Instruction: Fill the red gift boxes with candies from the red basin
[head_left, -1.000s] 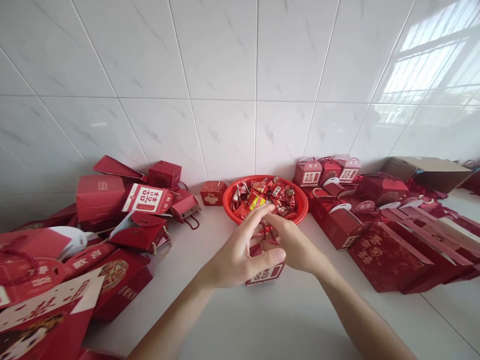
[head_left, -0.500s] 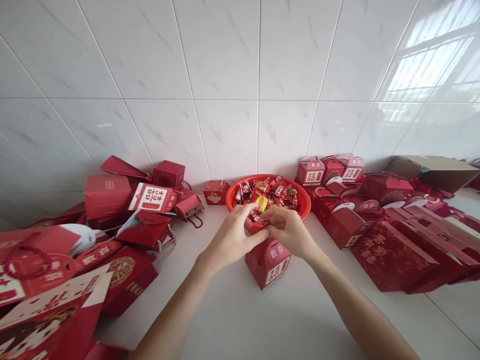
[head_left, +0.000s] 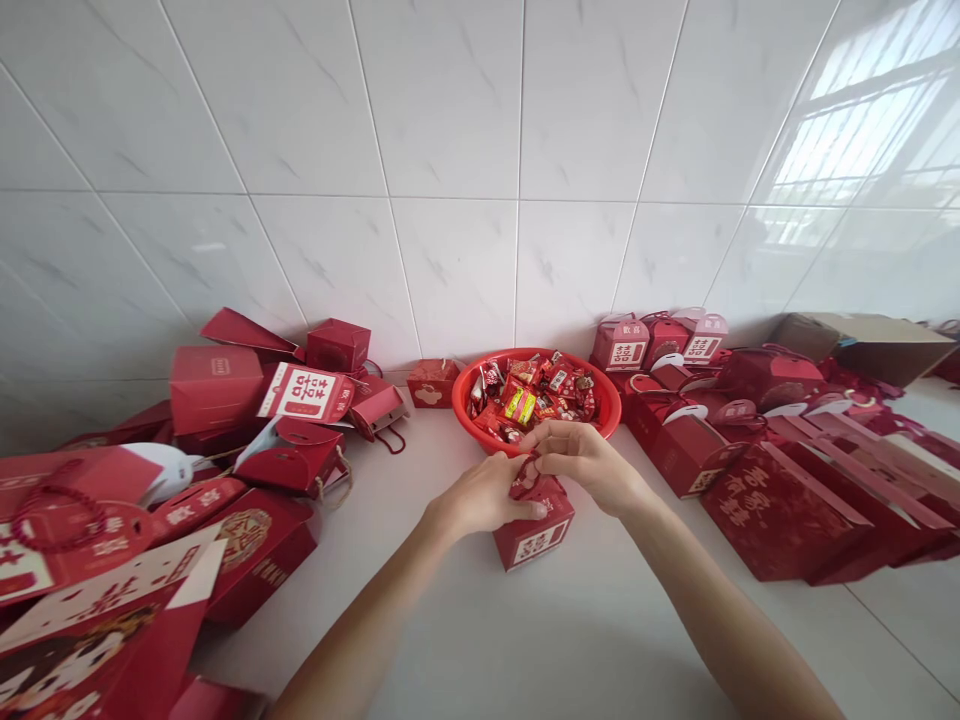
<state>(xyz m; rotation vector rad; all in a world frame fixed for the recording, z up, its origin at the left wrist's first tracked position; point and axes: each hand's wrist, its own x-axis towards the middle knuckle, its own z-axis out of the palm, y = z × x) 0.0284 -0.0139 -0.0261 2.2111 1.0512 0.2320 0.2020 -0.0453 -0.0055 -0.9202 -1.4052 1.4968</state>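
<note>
A small red gift box (head_left: 534, 545) with a white double-happiness label stands on the pale tabletop, tilted slightly in view. My left hand (head_left: 486, 497) closes around its upper left side, thumb lying along the front of the top. At the box's top, my right hand (head_left: 583, 465) has its fingers bent and pinched on a dark red patterned piece (head_left: 526, 478), which looks like the top flap; the fingertips partly hide it. Just behind both hands sits a red plastic basin (head_left: 460, 405) full of wrapped candies (head_left: 559, 382), one with a yellow label.
Red gift boxes (head_left: 217, 385) are heaped on the left, some with cord handles. More red boxes (head_left: 690, 450) stand in rows on the right, with a brown carton (head_left: 862, 340) behind. One small red box (head_left: 433, 383) sits left of the basin, near the tiled wall (head_left: 450, 270).
Both hands have come lower onto the box top; the left thumb now lies across its front. The box has turned a little, and its light pink lettered flap no longer shows.
</note>
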